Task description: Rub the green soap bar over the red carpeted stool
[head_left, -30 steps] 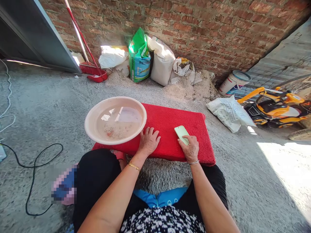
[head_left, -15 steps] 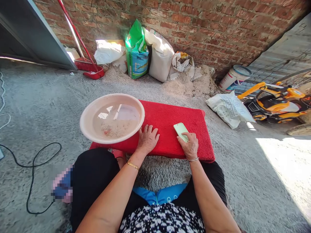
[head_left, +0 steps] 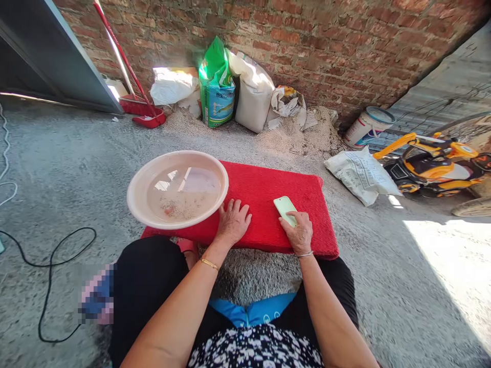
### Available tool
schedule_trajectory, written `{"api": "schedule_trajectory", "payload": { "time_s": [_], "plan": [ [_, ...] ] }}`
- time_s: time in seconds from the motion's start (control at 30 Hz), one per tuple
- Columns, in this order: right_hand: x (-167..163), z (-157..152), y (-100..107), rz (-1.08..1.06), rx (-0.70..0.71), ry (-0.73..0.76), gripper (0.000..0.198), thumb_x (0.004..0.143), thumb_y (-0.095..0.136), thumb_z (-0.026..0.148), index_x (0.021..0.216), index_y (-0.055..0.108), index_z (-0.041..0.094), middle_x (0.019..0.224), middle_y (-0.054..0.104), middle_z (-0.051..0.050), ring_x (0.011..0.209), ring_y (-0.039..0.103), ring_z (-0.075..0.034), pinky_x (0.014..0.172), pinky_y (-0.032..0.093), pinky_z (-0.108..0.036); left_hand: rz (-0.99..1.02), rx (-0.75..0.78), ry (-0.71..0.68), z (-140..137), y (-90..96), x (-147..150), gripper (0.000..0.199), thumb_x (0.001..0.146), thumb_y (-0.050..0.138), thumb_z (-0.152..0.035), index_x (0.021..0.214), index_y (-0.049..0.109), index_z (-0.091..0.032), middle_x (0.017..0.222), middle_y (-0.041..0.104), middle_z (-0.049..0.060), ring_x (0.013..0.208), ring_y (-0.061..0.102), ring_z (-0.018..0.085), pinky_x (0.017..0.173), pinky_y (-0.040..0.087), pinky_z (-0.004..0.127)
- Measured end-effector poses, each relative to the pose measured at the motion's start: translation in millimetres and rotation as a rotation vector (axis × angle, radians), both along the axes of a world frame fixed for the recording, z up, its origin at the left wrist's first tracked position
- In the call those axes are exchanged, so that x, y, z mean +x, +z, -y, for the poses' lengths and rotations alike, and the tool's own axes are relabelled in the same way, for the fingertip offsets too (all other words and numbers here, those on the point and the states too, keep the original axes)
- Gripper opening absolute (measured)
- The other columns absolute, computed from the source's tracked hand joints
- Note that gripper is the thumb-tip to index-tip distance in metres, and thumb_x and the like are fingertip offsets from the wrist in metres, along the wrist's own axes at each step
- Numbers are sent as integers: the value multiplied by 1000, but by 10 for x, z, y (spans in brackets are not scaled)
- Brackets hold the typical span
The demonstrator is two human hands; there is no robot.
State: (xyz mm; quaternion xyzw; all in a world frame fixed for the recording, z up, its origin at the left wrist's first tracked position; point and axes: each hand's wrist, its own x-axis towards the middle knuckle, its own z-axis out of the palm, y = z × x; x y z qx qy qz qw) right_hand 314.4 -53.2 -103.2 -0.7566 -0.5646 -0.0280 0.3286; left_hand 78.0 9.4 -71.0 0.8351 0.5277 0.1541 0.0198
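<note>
My left hand [head_left: 233,221] lies on the red cloth-covered bench [head_left: 268,179], fingers spread and holding nothing. Its fingertips are close to the rim of a wide pale basin [head_left: 135,197]. Water fills part of that basin, with dark specks and a small reddish bit at the bottom. A light green phone [head_left: 284,205] lies on the cloth to the right. My right hand [head_left: 299,230] grips the phone's near end, thumb on the left side and fingers over the right. That hand covers the phone's lower part.
Behind the bench, a green bag [head_left: 217,87], a white sack [head_left: 253,99] and spilled grain stand along a brick wall. A red dustpan [head_left: 150,118] is at the left. A printed sack [head_left: 360,174], a bucket [head_left: 370,127] and a yellow toy vehicle [head_left: 437,163] sit right. A black cable [head_left: 51,263] curls on the floor.
The background sits slightly lower in the picture, from a small shift of my head. Both hands, the phone and the basin stay in the same places on the bench.
</note>
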Motion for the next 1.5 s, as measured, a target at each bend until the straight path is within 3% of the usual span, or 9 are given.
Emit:
{"api": "schedule_trajectory", "payload": {
  "time_s": [0.53, 0.73, 0.8, 0.9, 1.0, 1.1, 1.23, 1.3, 1.5],
  "plan": [
    [8, -9, 2, -17, -13, 4, 36, 85, 64, 56, 97, 71, 22, 96, 62, -8, 89, 56, -23, 79, 41, -34, -19, -17, -3, 3, 17, -6, 32, 98, 49, -37, 122, 66, -24, 134, 60, 13, 131, 48, 35, 107, 37, 60],
    [-18, 36, 11, -15, -16, 148, 32, 84, 65, 53, 95, 72, 24, 95, 61, -6, 87, 56, -21, 79, 40, -33, 2, -14, 4, 4, 11, -16, 31, 97, 51, -37, 121, 67, -25, 133, 61, 12, 130, 49, 34, 107, 37, 59],
    [-25, 43, -5, 33, -17, 46, 33, 84, 65, 53, 96, 73, 23, 95, 60, -7, 89, 55, -23, 79, 38, -34, 4, -14, 3, 8, 15, -18, 31, 97, 52, -36, 121, 67, -25, 132, 61, 12, 130, 49, 34, 107, 38, 58],
    [-9, 28, -36, 14, 0, -243, 39, 85, 62, 57, 99, 73, 23, 94, 59, -9, 91, 54, -26, 78, 37, -36, 3, -13, 5, 11, 15, -16, 31, 96, 52, -37, 120, 67, -25, 132, 61, 12, 129, 50, 34, 106, 38, 58],
    [23, 7, -51, -34, 10, -322, 45, 85, 58, 62, 98, 73, 22, 93, 60, -10, 92, 53, -28, 76, 36, -37, 1, -3, 8, 7, 4, -12, 31, 97, 52, -37, 120, 67, -24, 132, 61, 12, 129, 50, 34, 106, 39, 57],
    [27, 11, -33, -31, 44, -181, 45, 86, 57, 62, 97, 73, 22, 93, 60, -9, 92, 55, -27, 77, 38, -36, 3, -7, 5, 2, -5, -8, 31, 97, 51, -37, 120, 67, -24, 132, 61, 12, 129, 50, 34, 106, 39, 57],
    [-28, 44, 13, 63, 34, 173, 35, 86, 62, 56, 95, 73, 24, 99, 61, -8, 89, 55, -22, 80, 38, -34, 6, -12, 3, 1, -2, -10, 31, 97, 51, -37, 120, 67, -24, 133, 61, 12, 130, 49, 34, 106, 39, 57],
    [-57, 53, 20, 115, 17, 204, 32, 86, 63, 53, 95, 73, 24, 100, 61, -7, 89, 55, -22, 80, 37, -33, 7, -12, 5, 4, 0, -12, 31, 97, 51, -37, 120, 67, -25, 134, 61, 11, 130, 49, 34, 106, 38, 57],
    [-53, 27, -28, 109, 5, -263, 36, 89, 58, 54, 101, 72, 23, 95, 59, -9, 90, 52, -26, 77, 33, -35, 6, -11, 10, 5, -6, -13, 31, 97, 50, -37, 120, 67, -26, 133, 61, 11, 130, 49, 33, 106, 38, 58]
  ]
}}
